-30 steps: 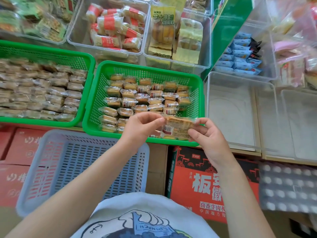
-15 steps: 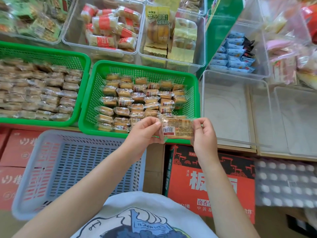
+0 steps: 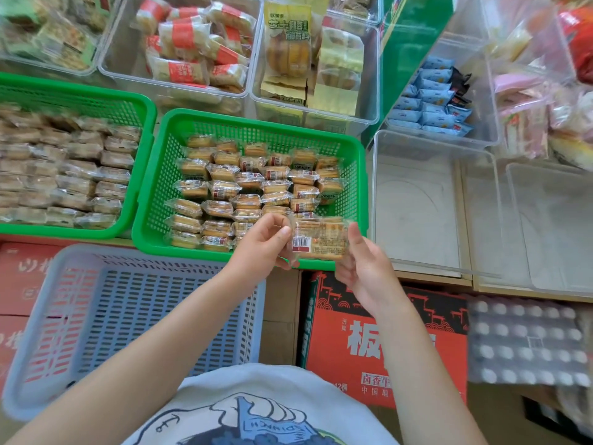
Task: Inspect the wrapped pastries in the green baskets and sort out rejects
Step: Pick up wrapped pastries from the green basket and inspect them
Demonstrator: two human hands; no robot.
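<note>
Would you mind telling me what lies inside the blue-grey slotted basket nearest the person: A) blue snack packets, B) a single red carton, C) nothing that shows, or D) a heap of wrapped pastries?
C: the blue-grey basket shows only its bare slotted floor, with red cartons visible through the slots beneath it, while the wrapped pastry is held between the left hand and right hand over the green basket.

pastry wrapper (image 3: 319, 240): clear glossy film | green basket (image 3: 362, 175): perforated plastic
</note>
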